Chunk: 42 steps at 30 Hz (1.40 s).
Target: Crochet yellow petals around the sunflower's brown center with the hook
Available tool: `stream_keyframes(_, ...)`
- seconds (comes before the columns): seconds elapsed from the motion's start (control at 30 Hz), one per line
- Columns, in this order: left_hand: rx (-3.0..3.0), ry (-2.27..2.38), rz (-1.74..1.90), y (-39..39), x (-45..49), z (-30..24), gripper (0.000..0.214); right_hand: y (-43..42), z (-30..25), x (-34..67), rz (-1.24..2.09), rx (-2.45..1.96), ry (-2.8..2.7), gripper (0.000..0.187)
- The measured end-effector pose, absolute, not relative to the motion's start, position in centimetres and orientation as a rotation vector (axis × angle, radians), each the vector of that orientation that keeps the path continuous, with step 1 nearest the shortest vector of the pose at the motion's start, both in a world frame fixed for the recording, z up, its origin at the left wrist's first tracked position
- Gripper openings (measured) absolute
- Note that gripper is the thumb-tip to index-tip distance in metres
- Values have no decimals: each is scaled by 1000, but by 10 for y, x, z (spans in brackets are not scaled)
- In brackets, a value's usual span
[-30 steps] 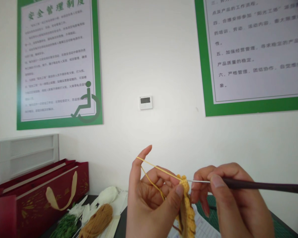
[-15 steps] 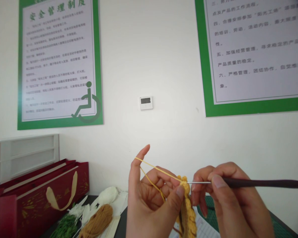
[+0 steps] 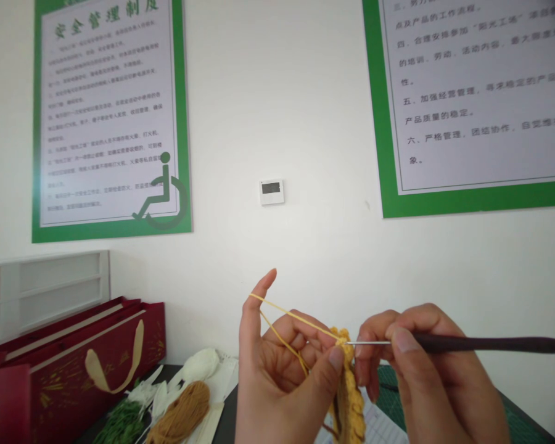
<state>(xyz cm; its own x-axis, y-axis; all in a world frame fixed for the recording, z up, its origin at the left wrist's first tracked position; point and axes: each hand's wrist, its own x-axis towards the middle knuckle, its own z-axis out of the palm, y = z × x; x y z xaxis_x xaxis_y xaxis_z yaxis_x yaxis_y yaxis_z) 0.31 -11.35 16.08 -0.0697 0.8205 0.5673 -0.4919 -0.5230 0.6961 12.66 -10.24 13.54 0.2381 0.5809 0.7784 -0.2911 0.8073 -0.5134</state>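
Observation:
My left hand [image 3: 289, 376] pinches the top of a yellow crocheted piece [image 3: 354, 407] between thumb and fingers. Its index finger is raised, with yellow yarn [image 3: 296, 314] looped over it and running down to the stitches. My right hand [image 3: 425, 370] grips a crochet hook [image 3: 490, 344] with a dark handle and a thin metal shaft. The hook lies nearly level and its tip meets the top edge of the crochet, hidden among the stitches. A brownish inner side shows on the piece, whose lower end runs out of view.
At the left, dark red gift bags [image 3: 97, 364] stand before a pale storage box [image 3: 65, 277]. Near them lie a brown yarn skein [image 3: 182, 413], white yarn [image 3: 201, 365] and green yarn [image 3: 123, 422]. Beneath my hands are a printed sheet [image 3: 382, 425] and a green cutting mat [image 3: 520, 419].
Almost everything stays in place. The hook's shaft and the fingers of my right hand have shifted very slightly, and my raised left index finger has moved a touch left.

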Motion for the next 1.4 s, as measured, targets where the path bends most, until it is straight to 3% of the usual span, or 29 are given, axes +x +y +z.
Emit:
stream_keyframes(0.57,1230,382,1778,-113,4,161,110,-102,135,124,655,-281,-1154,21)
stream_keyframes(1.07,1281,285,1747,-115,5,163,131,-95,141,119,1426,-89,-1053,36)
stream_keyframes(1.4,1276,242,1791,-122,8,166,127,-91,139,113,1494,-34,-1010,32)
